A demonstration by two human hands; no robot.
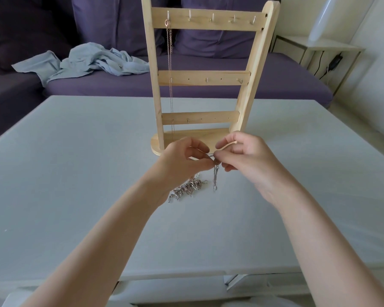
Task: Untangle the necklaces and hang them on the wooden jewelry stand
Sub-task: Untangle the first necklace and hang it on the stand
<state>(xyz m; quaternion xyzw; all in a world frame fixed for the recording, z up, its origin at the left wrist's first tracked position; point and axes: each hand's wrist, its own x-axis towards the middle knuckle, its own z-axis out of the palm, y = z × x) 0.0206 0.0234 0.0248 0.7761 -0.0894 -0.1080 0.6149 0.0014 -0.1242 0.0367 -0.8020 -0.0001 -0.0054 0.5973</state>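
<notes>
The wooden jewelry stand [203, 77] is upright at the middle of the table, with three cross bars carrying small hooks. A thin rose-gold necklace [170, 69] hangs from the leftmost top hook down to the base. My left hand [184, 158] and my right hand [242, 156] meet just in front of the stand's base, fingertips pinching a silver chain [215, 176] between them. One end of that chain dangles below my fingers. A tangled clump of silver necklaces [187, 188] lies on the table under my left wrist, partly hidden by it.
The pale grey table [75, 162] spreads wide on both sides of the stand. Behind it is a purple sofa [208, 85] with a crumpled light-blue garment [93, 60]. At the back right stands a white side table [328, 47] with a cable.
</notes>
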